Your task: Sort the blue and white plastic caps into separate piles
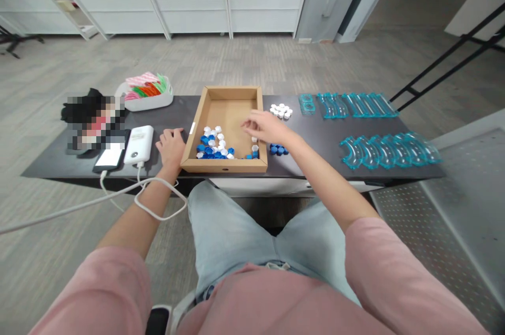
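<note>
A shallow cardboard box (226,97) sits on the dark table (315,140) in front of me. Several small white and blue hexagonal caps (214,144) lie in its near left corner, and a few more (254,152) sit in its near right corner. My right hand (265,127) hovers over the box's right wall, fingers curled and pinched; what they hold is hidden. My left hand (171,144) rests on the table just left of the box, fingers curled under with nothing in them. Right of the box lie a white cap group (281,110) and a blue cap group (279,150).
A white power bank (139,143) and a phone (108,158) with a white cable (153,198) lie at the left. Behind them stands a white tray of coloured pieces (145,92). Teal curved track pieces (389,150) fill the right side in two rows.
</note>
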`<action>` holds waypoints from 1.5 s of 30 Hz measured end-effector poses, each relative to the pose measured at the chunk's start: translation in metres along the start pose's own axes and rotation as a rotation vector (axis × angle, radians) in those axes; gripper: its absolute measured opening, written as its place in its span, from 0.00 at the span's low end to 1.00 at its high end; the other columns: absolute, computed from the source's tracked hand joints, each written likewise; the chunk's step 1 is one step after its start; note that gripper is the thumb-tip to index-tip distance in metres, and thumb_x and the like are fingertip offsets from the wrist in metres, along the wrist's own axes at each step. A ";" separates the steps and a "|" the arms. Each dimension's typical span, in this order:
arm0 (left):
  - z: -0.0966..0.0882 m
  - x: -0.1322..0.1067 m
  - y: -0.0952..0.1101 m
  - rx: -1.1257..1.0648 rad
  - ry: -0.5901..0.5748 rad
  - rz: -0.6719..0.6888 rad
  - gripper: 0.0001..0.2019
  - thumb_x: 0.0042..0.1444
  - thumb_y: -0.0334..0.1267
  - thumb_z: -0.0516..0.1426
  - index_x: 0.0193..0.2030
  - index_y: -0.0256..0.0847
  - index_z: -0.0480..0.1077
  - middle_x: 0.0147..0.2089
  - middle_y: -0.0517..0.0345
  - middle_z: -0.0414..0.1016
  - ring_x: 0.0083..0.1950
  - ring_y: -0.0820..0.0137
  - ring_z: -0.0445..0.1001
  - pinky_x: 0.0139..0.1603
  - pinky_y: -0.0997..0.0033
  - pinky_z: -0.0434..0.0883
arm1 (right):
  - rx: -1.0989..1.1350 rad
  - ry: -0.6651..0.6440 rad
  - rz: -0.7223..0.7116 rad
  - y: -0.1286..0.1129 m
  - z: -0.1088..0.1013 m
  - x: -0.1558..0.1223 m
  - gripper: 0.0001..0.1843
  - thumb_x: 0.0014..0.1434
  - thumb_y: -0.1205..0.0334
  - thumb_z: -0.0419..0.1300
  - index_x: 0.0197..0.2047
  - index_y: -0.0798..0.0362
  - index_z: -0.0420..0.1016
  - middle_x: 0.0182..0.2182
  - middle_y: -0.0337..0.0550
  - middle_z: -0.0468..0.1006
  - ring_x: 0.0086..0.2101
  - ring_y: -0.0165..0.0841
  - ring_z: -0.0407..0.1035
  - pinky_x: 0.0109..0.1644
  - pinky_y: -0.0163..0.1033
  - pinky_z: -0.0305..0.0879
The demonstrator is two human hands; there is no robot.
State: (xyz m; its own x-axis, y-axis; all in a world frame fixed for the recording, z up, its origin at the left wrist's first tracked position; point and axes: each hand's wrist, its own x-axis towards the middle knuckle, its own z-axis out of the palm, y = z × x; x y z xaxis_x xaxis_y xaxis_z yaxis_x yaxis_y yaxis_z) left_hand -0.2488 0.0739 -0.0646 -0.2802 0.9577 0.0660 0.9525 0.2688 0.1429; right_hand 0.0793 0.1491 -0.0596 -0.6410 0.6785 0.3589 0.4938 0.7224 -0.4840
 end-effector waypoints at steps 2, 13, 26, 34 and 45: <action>-0.001 -0.001 0.000 0.000 -0.003 0.010 0.28 0.79 0.37 0.43 0.77 0.32 0.68 0.74 0.29 0.67 0.72 0.43 0.67 0.72 0.45 0.65 | -0.058 -0.195 -0.060 -0.024 0.018 0.027 0.16 0.69 0.66 0.66 0.58 0.49 0.83 0.53 0.47 0.81 0.44 0.38 0.75 0.49 0.41 0.67; -0.001 -0.004 0.005 0.018 0.040 -0.028 0.27 0.78 0.37 0.44 0.76 0.36 0.70 0.73 0.33 0.70 0.73 0.44 0.68 0.71 0.50 0.66 | -0.062 -0.455 -0.141 -0.035 0.061 0.065 0.17 0.62 0.77 0.64 0.52 0.53 0.85 0.48 0.48 0.79 0.43 0.39 0.74 0.48 0.40 0.69; 0.001 -0.002 0.004 0.018 0.026 -0.035 0.28 0.77 0.35 0.43 0.76 0.37 0.70 0.74 0.31 0.69 0.74 0.43 0.68 0.71 0.48 0.66 | 0.311 -0.078 0.070 0.004 0.016 0.013 0.15 0.62 0.70 0.64 0.51 0.52 0.85 0.46 0.42 0.74 0.39 0.32 0.73 0.49 0.39 0.75; -0.002 -0.004 0.006 0.037 0.019 -0.039 0.29 0.76 0.34 0.41 0.76 0.36 0.69 0.75 0.30 0.69 0.74 0.44 0.68 0.71 0.49 0.66 | 0.393 -0.005 0.072 -0.003 0.023 0.004 0.13 0.58 0.68 0.65 0.47 0.51 0.80 0.50 0.43 0.72 0.40 0.31 0.74 0.51 0.41 0.76; 0.000 -0.001 0.005 0.021 0.019 -0.041 0.29 0.76 0.33 0.41 0.76 0.36 0.70 0.74 0.29 0.69 0.74 0.44 0.67 0.71 0.47 0.66 | 0.402 0.357 0.256 0.034 -0.015 -0.031 0.17 0.63 0.46 0.69 0.42 0.46 0.69 0.42 0.41 0.80 0.42 0.36 0.75 0.48 0.42 0.73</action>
State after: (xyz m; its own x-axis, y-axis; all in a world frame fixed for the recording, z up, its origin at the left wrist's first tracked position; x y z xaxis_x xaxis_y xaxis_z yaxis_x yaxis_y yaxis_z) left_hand -0.2440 0.0739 -0.0640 -0.3208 0.9438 0.0794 0.9425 0.3098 0.1253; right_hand 0.1249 0.1543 -0.0750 -0.2590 0.8774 0.4039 0.3004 0.4706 -0.8296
